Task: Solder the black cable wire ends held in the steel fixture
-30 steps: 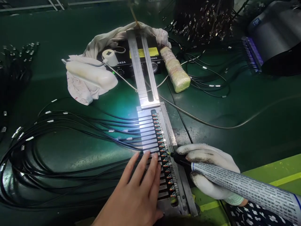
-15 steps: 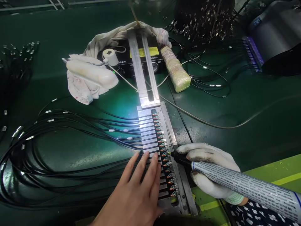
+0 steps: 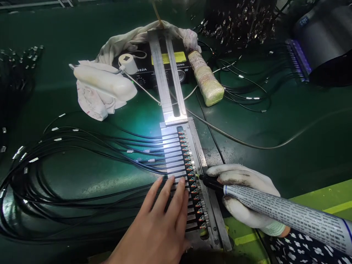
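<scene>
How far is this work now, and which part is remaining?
Looks done: black cables lie in the slots of the metal fixture, wire ends lined up.
In hand: left hand rests mid-row; gloved right hand holds a pen-like tool, tip near one wire end.
Left: perhaps more wire ends along the row; I cannot tell which are finished.

The left hand (image 3: 162,216) is laid on the jig (image 3: 172,131), where cables (image 3: 123,140) are lined up; a pen (image 3: 275,209) is held by the gloved right hand (image 3: 244,178).
</scene>
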Demonstrator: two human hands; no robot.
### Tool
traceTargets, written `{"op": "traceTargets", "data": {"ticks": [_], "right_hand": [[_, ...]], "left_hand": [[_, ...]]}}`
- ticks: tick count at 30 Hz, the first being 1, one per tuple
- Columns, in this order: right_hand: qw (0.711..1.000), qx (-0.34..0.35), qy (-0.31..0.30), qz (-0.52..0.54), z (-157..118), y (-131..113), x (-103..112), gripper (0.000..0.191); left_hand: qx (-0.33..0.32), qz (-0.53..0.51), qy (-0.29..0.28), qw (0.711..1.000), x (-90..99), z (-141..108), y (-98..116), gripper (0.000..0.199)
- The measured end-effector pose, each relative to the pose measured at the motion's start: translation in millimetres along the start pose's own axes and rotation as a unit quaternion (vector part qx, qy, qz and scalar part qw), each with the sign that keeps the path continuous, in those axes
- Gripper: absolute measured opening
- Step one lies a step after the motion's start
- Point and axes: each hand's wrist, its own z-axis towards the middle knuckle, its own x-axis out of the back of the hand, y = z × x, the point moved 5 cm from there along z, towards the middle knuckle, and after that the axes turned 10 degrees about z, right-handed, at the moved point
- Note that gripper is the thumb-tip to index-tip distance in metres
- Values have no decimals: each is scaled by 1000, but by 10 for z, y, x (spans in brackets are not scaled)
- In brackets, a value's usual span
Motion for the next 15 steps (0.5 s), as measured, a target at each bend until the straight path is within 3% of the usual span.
{"op": "traceTargets", "data": {"ticks": [15], "right_hand": [[1000,7,4,10,-9,-29,31,28]], "left_hand": [[14,-7,3,1000,-5,24,2,67]]}}
